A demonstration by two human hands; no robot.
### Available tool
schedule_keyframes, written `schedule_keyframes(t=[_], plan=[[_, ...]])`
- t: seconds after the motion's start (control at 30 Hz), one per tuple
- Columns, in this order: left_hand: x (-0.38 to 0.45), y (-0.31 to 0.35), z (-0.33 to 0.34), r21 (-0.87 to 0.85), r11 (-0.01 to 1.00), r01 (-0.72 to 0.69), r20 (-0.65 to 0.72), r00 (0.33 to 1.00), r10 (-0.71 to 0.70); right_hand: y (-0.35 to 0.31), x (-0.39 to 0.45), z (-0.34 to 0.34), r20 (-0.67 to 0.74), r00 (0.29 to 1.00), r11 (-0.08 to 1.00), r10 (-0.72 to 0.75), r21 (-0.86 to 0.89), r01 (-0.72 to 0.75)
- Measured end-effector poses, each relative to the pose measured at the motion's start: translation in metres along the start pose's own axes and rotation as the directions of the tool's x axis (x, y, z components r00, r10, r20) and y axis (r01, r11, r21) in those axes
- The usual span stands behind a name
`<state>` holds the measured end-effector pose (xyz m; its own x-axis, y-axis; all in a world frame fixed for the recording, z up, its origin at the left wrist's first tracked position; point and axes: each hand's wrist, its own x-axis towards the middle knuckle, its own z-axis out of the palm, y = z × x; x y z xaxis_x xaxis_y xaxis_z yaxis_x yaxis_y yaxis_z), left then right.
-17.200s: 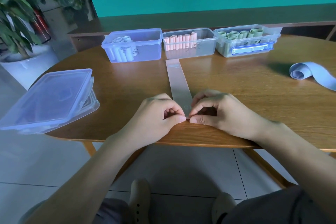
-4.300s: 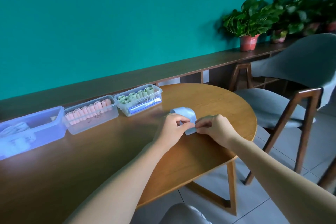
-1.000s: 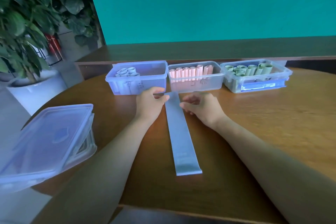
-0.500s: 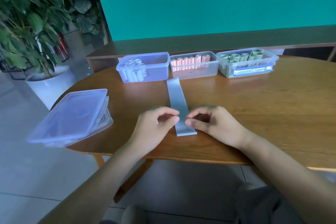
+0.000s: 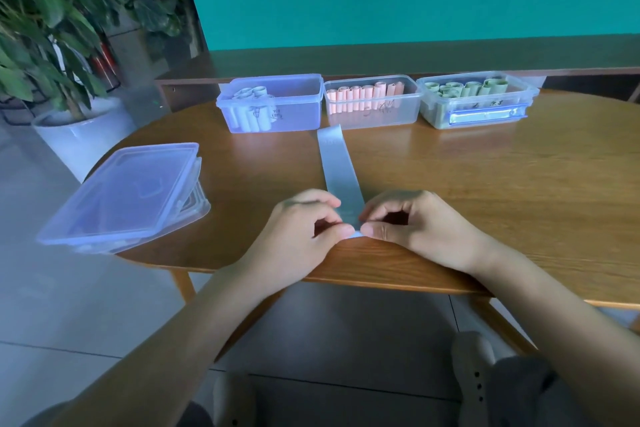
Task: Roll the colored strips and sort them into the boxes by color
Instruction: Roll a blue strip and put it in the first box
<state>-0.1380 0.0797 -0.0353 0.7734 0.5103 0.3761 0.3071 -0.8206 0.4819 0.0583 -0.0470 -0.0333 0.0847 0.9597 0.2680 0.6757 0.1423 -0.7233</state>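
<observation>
A pale blue strip (image 5: 337, 166) lies flat on the wooden table (image 5: 485, 191), running from the boxes toward me. My left hand (image 5: 304, 225) and my right hand (image 5: 415, 225) pinch its near end with thumb and fingertips, close to the table's front edge. At the back stand three open boxes in a row: a blue-tinted box (image 5: 294, 111) holding blue rolls, a clear box (image 5: 398, 114) with several pink rolls, and a clear box (image 5: 436, 114) with several green rolls.
A stack of clear plastic lids (image 5: 128, 194) rests on the table's left edge. A large potted plant (image 5: 52, 45) stands on the floor to the left. A dark wooden ledge (image 5: 381, 59) runs behind the boxes below a teal wall.
Both hands have closed in on the strip's near end and now pinch it; half a second ago their fingers were just beside it. The strip lies as before.
</observation>
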Motion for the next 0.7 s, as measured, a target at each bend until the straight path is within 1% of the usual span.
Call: schedule_keyframes(t=[0.17,0.3,0.37,0.43,0.5,0.6,0.7], plan=[[0.0013,-0.0004,-0.0003,-0.018,0.999,0.029,-0.005,1.0,-0.029,-0.0013,0.0002,0.0011,-0.01,0.998,0.997,0.067,-0.032,-0.067],[0.0037,0.0022,-0.0004,-0.036,0.995,0.088,0.03,0.996,-0.087,-0.0008,0.0014,0.001,-0.042,0.989,0.989,0.138,-0.039,-0.14],[0.0046,0.0018,-0.0016,-0.075,0.992,0.102,0.033,0.994,-0.1,-0.0016,0.0023,0.0015,-0.048,0.988,0.988,0.148,-0.038,-0.15],[0.0049,0.0019,-0.0034,-0.134,0.987,0.088,0.047,0.995,-0.083,-0.0022,0.0026,0.0021,-0.053,0.991,0.993,0.119,-0.008,-0.12],[0.0047,0.0028,-0.0049,-0.126,0.99,0.06,0.088,0.995,-0.049,-0.0024,0.002,0.0016,-0.032,0.999,0.999,0.039,-0.005,-0.039],[0.0042,0.0026,-0.0037,-0.086,0.996,0.01,0.126,0.992,0.001,-0.0002,0.0014,-0.0001,0.046,0.996,0.99,-0.082,-0.114,0.087],[0.0032,-0.0003,-0.0006,-0.034,0.998,-0.052,0.119,0.991,0.055,0.0037,0.0015,-0.0002,0.073,0.988,0.961,-0.133,-0.235,0.147]])
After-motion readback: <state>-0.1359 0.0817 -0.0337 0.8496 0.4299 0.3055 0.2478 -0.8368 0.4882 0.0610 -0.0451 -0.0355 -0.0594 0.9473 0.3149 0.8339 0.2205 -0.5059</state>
